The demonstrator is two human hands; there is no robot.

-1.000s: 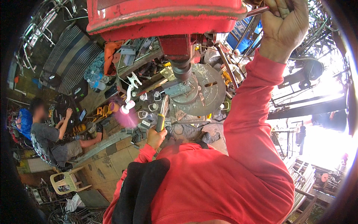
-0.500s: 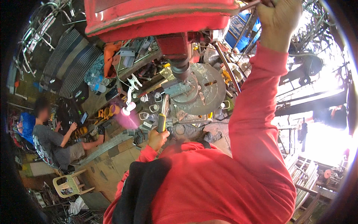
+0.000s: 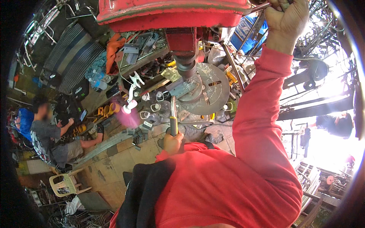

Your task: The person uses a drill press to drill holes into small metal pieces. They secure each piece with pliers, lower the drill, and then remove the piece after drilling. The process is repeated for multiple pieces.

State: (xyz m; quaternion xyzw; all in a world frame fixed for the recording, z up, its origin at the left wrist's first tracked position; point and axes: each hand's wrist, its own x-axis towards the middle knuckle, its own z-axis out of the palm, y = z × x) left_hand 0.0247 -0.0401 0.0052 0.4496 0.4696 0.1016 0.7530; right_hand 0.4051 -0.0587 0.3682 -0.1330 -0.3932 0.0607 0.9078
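My left hand (image 3: 173,143) is wrapped round the yellow-and-black handle of a pair of pliers (image 3: 173,123). The jaws meet the near edge of a flat grey metal plate (image 3: 181,89), though whether they clamp it is too small to tell. That plate lies on the round, shaving-strewn table (image 3: 220,99) of a red drill press (image 3: 175,13). Directly over it is the dark drill chuck (image 3: 186,68); the bit's tip is hard to make out. High at the right, my right hand (image 3: 286,22) is closed round the metal feed lever (image 3: 262,7), arm raised.
Left of the drill table stand a white clamp-on lamp (image 3: 132,103) and several small bottles (image 3: 145,97). A cluttered bench (image 3: 100,99) runs beyond them. At the far left sits another person (image 3: 53,135), near a cream plastic chair (image 3: 64,185). Metal tubing (image 3: 306,178) is stacked at right.
My left hand and the pliers have shifted right, and the pliers now point more straight ahead. The right hand keeps its grip on the lever. The whole view has shifted slightly.
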